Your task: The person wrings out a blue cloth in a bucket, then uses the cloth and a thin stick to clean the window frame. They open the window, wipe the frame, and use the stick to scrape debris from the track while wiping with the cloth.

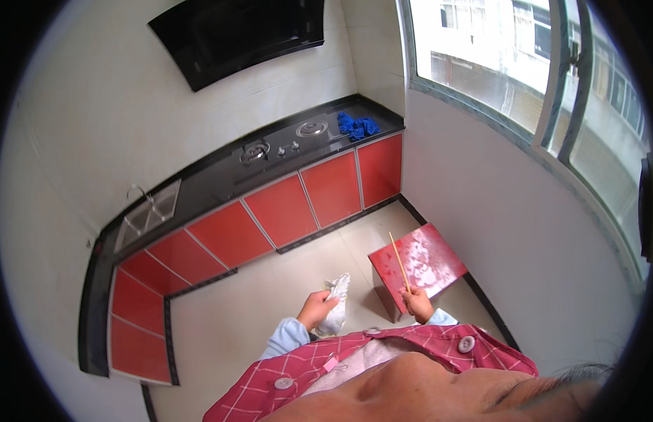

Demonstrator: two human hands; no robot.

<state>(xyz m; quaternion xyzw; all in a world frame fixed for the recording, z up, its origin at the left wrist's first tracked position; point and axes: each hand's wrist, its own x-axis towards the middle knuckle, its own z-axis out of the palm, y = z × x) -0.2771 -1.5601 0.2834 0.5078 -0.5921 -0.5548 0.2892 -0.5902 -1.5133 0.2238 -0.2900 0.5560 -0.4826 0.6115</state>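
My left hand (317,310) grips a crumpled white cloth (337,303), which sticks out above and below the fist. In my right hand (419,303) is a thin wooden stick (398,259), held near its lower end and pointing away from me. Beneath the stick stands a small red stool or table (425,258), its glossy top showing pale, shiny patches. Whether the stick touches that top cannot be made out.
Red-fronted cabinets (280,207) with a black countertop (210,196) curve along the wall. The counter carries a sink (148,213), two gas burners (311,128) and a bunched blue cloth (357,126). A black range hood (247,39) hangs above; a window (482,58) is on the right.
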